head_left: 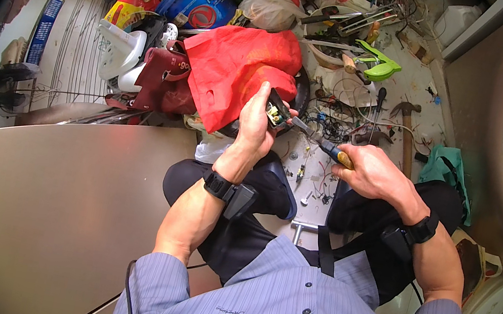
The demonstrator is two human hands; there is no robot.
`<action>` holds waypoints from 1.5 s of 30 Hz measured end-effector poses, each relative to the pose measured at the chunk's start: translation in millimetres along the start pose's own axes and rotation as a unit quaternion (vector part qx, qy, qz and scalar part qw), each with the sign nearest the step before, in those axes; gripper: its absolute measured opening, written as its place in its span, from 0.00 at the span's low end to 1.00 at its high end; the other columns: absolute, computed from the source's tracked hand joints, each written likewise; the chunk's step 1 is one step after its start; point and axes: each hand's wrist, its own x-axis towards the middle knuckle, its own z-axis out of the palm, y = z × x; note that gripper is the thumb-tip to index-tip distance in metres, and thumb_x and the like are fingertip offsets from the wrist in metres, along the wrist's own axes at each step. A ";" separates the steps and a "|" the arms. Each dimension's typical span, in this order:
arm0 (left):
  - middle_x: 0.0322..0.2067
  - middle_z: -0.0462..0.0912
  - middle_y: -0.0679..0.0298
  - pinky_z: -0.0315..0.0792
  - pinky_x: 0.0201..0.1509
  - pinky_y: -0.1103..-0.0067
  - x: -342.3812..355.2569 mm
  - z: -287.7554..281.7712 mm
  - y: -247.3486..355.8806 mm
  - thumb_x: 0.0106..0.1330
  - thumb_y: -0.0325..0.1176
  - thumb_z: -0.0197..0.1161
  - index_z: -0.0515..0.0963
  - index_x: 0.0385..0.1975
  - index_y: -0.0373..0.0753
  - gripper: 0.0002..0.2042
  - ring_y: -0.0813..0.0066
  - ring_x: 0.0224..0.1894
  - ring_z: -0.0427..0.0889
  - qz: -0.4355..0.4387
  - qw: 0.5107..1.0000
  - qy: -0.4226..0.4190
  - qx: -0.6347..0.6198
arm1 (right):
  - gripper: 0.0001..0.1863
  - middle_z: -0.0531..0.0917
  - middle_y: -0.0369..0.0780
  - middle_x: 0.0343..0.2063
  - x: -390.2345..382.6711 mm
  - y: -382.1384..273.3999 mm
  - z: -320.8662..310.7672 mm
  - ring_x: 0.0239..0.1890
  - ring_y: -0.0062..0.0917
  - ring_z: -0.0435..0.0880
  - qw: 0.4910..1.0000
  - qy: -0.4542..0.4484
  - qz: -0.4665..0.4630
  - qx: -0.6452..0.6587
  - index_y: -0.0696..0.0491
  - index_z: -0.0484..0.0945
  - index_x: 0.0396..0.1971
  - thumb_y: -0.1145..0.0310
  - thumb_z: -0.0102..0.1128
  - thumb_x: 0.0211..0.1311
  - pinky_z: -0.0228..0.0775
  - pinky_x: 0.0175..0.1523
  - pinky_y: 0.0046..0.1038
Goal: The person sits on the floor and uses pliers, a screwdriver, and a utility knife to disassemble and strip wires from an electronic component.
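My left hand is closed around a small black plastic casing, with pale and yellowish parts showing in its opened side. In my right hand is a chisel-like tool with a dark blue and yellow handle. Its flat metal blade points left toward the casing, with the tip close to its edge; whether they touch I cannot tell. Both hands are above the littered floor between my knees. Behind my left hand lies a red bag.
A hammer and a dark-handled screwdriver lie to the right, beyond cut wires and small parts. A bright green tool lies farther back. A blue bucket stands back left, a front-loading washing machine right, a smooth panel left.
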 end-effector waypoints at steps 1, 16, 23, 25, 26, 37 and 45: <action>0.28 0.84 0.58 0.80 0.28 0.70 -0.7 2.2 0.5 0.75 0.51 0.56 0.76 0.36 0.40 0.18 0.60 0.31 0.88 -0.011 1.000 0.011 0.003 | 0.17 0.84 0.54 0.30 0.8 3.5 2.1 0.38 0.52 0.83 1.000 0.027 -0.006 -0.012 0.59 0.79 0.37 0.58 0.61 0.63 0.75 0.44 0.47; 0.39 0.82 0.70 0.74 0.47 0.84 -23.2 25.5 6.3 0.60 0.30 0.75 0.73 0.54 0.40 0.23 0.85 0.40 0.79 0.121 0.944 -0.127 0.278 | 0.24 0.82 0.46 0.38 0.0 19.8 11.2 0.39 0.44 0.82 0.959 0.220 -0.100 -0.150 0.58 0.74 0.53 0.67 0.67 0.57 0.75 0.44 0.42; 0.35 0.77 0.72 0.72 0.41 0.84 -26.1 26.0 9.8 0.57 0.30 0.77 0.73 0.54 0.37 0.26 0.86 0.35 0.74 0.059 0.918 -0.132 0.369 | 0.24 0.82 0.44 0.37 3.5 23.7 15.6 0.38 0.39 0.83 0.918 0.273 -0.120 -0.260 0.60 0.75 0.53 0.71 0.61 0.54 0.71 0.44 0.40; 0.35 0.77 0.71 0.72 0.41 0.84 -25.2 25.3 7.8 0.57 0.29 0.76 0.72 0.55 0.37 0.26 0.86 0.35 0.74 0.075 0.911 -0.156 0.375 | 0.25 0.81 0.44 0.36 2.6 25.0 15.2 0.38 0.38 0.82 0.920 0.263 -0.101 -0.273 0.61 0.76 0.53 0.72 0.59 0.51 0.68 0.44 0.39; 0.36 0.77 0.71 0.72 0.42 0.84 -25.4 23.2 6.0 0.57 0.28 0.75 0.71 0.56 0.37 0.27 0.86 0.36 0.74 0.090 0.902 -0.177 0.382 | 0.25 0.81 0.44 0.36 2.1 24.9 15.6 0.38 0.38 0.82 0.920 0.262 -0.099 -0.274 0.61 0.76 0.53 0.72 0.59 0.51 0.68 0.44 0.39; 0.32 0.75 0.72 0.67 0.36 0.84 -27.3 23.2 1.5 0.57 0.20 0.62 0.70 0.55 0.39 0.23 0.85 0.32 0.70 0.044 0.889 -0.162 0.425 | 0.20 0.80 0.47 0.33 2.1 24.2 29.3 0.37 0.42 0.80 0.936 0.213 -0.035 -0.279 0.59 0.76 0.48 0.71 0.62 0.53 0.65 0.40 0.43; 0.35 0.81 0.67 0.72 0.39 0.85 -20.7 12.7 0.4 0.59 0.18 0.60 0.68 0.55 0.38 0.23 0.85 0.35 0.76 0.004 0.881 -0.216 0.421 | 0.16 0.76 0.60 0.35 7.5 49.2 42.2 0.37 0.58 0.78 0.984 0.145 -0.048 -0.097 0.65 0.67 0.39 0.77 0.57 0.50 0.72 0.44 0.50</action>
